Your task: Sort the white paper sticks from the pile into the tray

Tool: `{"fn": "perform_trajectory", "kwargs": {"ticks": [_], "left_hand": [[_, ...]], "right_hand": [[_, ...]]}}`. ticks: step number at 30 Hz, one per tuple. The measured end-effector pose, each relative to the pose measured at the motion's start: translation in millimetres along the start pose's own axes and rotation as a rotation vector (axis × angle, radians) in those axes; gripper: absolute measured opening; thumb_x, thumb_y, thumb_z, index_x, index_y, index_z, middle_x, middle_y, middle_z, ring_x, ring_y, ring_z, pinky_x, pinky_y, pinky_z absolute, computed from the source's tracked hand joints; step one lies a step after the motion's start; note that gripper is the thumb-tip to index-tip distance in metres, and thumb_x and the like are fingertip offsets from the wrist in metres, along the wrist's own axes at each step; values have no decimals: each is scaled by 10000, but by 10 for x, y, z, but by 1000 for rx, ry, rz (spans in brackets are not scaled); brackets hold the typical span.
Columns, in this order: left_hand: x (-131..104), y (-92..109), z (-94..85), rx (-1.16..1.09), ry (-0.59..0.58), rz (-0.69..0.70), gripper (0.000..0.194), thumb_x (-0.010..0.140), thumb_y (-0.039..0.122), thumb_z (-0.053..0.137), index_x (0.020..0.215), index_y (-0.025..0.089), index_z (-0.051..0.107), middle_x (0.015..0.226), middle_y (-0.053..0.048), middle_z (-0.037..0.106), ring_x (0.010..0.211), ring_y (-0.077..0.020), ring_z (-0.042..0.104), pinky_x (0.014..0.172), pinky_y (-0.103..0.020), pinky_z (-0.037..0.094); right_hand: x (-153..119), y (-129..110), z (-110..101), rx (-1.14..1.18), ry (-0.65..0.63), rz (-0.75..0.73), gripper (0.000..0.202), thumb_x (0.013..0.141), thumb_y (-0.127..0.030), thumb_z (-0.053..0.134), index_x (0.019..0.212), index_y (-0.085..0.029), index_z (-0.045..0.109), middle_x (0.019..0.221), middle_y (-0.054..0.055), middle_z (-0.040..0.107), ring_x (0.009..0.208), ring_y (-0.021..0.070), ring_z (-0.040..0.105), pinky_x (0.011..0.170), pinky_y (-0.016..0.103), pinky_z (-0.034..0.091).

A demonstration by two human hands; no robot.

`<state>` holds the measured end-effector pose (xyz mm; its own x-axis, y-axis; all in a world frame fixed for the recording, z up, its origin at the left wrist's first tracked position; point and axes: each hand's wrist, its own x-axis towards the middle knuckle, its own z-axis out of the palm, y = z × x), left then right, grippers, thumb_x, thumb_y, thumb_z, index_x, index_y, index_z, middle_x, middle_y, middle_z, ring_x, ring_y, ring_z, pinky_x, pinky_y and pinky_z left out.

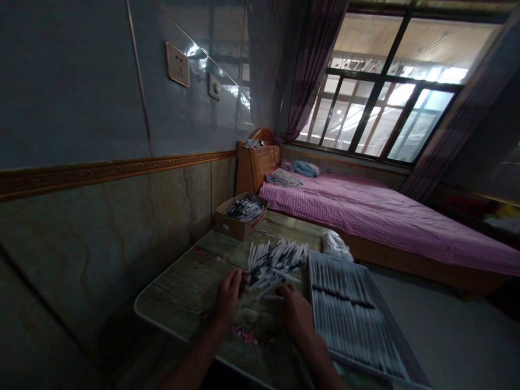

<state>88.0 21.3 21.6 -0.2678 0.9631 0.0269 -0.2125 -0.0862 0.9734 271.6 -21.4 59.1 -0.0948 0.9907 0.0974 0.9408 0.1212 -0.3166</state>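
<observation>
Head view: the left hand [227,299] curls at the seven o'clock edge of heaped white sticks [284,252], the right hand [298,314] at five; dimness hides whether either hand's fingers grasp one. At the right hand's three o'clock, a tray [385,311] holds blurred rows. Both forearms are cut off.

- Seen in the lower middle of the frame: a greenish desk [174,287], printed with pink flowers [248,336], pale-edged.
- Set near the frame's centre: an open cardboard box [232,226] heaped with slim dark-and-white sticks [246,208].
- Spread below and right of that: a loose pile [286,252] of similar sticks.
- Laid at lower right: a pale tray [392,325] lined with sticks in two rows [351,327].
- Resting just above: a whitish bag [337,246].
</observation>
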Motion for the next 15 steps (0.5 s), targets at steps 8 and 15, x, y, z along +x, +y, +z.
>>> {"fn": "perform_trajectory", "kwargs": {"ticks": [8, 15], "left_hand": [[-25, 11, 15, 87, -30, 40, 467, 706, 627, 586, 759, 171, 671, 584, -13, 634, 481, -137, 529, 437, -221, 359], [-59, -43, 29, 145, -128, 115, 365, 767, 524, 589, 780, 174, 691, 619, -19, 651, 512, -146, 553, 518, -241, 417]], "right_hand": [[106, -15, 206, -121, 58, -74, 367, 857, -101, 436, 1113, -268, 639, 1109, 72, 656, 916, 190, 653, 655, 242, 421], [31, -9, 183, -126, 140, 11, 266, 882, -102, 421, 982, -231, 631, 1016, 63, 671, 852, 183, 650, 630, 236, 409]]}}
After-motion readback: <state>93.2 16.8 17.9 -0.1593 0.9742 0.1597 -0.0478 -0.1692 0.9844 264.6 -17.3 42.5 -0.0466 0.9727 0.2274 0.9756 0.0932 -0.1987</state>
